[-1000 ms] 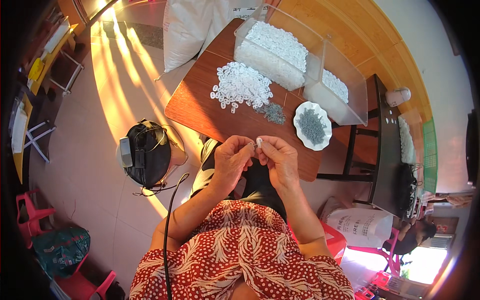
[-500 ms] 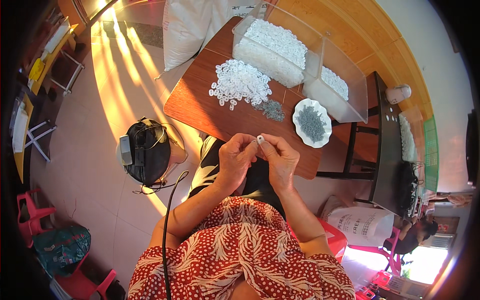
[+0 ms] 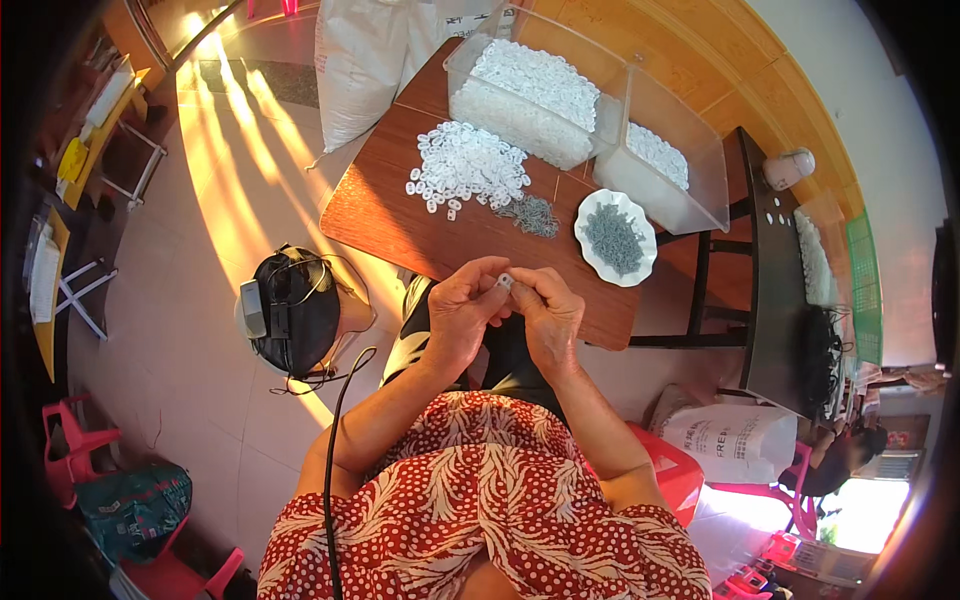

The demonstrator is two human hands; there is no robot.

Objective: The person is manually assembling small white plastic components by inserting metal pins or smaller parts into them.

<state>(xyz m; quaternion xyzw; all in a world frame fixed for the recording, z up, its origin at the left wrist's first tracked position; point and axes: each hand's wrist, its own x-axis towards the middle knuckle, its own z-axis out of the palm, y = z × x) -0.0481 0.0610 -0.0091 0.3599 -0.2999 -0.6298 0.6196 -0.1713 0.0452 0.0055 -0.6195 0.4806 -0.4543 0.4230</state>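
Between my fingertips, just off the near edge of the brown table (image 3: 400, 228), is a small white oval plastic piece (image 3: 506, 281) with a dark spot. My left hand (image 3: 462, 312) pinches it from one side and my right hand (image 3: 550, 315) from the other, thumbs close together. Beyond them lies a loose heap of white oval pieces with holes (image 3: 468, 165). Next to that heap is a small pile of grey bits (image 3: 533, 216). A white scalloped dish (image 3: 583, 238) on the right holds more small grey parts (image 3: 614, 240).
Two clear plastic bins (image 3: 610, 110) full of white pieces stand at the table's back. White sacks (image 3: 350, 80) lean beyond it. On the floor at left is a black round bag with cables (image 3: 290, 310). A dark side table (image 3: 775, 330) stands at right; a person (image 3: 845, 460) sits behind.
My hands stay together around the white piece, with the fingers slightly shifted and the piece turned a little. The view has shifted slightly, so the table sits a bit further left.
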